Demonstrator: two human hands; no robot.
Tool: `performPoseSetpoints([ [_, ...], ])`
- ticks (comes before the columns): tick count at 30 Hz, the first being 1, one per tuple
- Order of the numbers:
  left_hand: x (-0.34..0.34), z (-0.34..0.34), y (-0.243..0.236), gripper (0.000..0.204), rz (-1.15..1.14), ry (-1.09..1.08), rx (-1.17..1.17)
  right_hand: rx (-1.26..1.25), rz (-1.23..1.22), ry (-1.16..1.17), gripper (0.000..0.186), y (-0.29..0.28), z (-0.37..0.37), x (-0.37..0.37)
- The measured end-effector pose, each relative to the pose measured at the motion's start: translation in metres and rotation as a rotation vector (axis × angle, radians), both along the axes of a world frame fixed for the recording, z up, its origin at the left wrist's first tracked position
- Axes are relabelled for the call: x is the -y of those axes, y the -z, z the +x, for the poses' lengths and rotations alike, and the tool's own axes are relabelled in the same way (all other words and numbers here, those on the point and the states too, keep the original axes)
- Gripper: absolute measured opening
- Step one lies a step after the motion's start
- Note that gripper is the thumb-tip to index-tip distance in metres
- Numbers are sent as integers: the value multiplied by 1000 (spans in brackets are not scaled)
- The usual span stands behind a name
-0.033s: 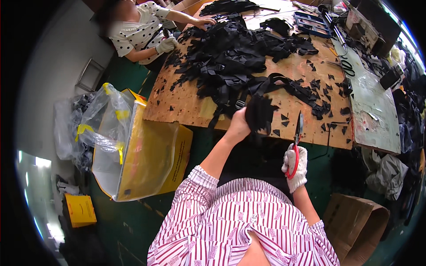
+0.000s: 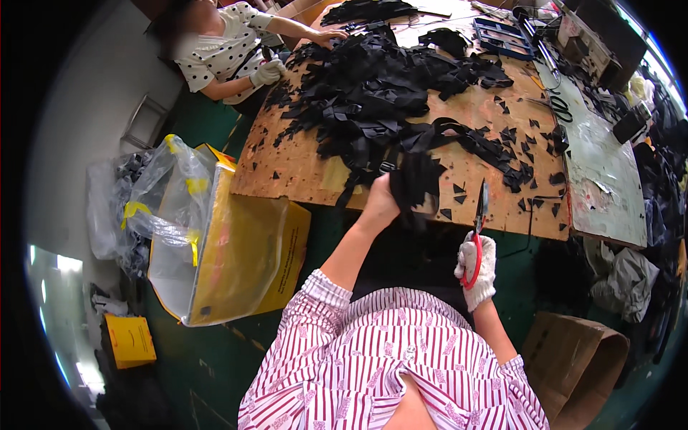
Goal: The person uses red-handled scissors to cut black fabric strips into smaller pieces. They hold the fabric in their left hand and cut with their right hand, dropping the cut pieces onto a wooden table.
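Observation:
My bare left hand [image 2: 380,203] is closed around a bundle of black webbing straps [image 2: 418,180] at the table's near edge. The bundle is blurred, and a small black buckle [image 2: 387,167] shows beside my fingers. My right hand [image 2: 483,269], in a white knit glove, holds red-handled scissors [image 2: 471,266] upright, their blades pointing away from me. The scissors are apart from the straps. Beyond my left hand lies a large heap of black straps [image 2: 365,89], and some trail off to the right. Small black triangular offcuts [image 2: 459,199] are scattered on the wooden table [image 2: 287,168].
A co-worker's gloved hand [image 2: 268,73] and bare hand [image 2: 329,36] are at the heap's far left. A yellow bin with a clear liner [image 2: 240,251] stands left of the table. A cardboard box [image 2: 566,365] sits at lower right. A blue tray [image 2: 504,39] lies at the far right.
My left hand and the strap bundle have shifted slightly to the left. My right hand with the scissors looks almost unmoved.

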State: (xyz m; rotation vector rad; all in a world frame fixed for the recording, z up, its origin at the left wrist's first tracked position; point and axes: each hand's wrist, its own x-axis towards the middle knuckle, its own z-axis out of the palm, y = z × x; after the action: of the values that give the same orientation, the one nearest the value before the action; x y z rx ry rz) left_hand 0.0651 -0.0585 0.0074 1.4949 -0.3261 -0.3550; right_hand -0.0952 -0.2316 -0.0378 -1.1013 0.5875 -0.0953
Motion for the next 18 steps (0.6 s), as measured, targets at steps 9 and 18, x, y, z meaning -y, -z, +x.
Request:
performPoseSetpoints([
  [9, -19, -9, 9, 17, -282, 7, -58, 40, -287, -175, 39, -7, 0, -17],
  [18, -24, -9, 25, 15, -297, -12, -65, -30, -693, -367, 54, -12, 6, -18],
])
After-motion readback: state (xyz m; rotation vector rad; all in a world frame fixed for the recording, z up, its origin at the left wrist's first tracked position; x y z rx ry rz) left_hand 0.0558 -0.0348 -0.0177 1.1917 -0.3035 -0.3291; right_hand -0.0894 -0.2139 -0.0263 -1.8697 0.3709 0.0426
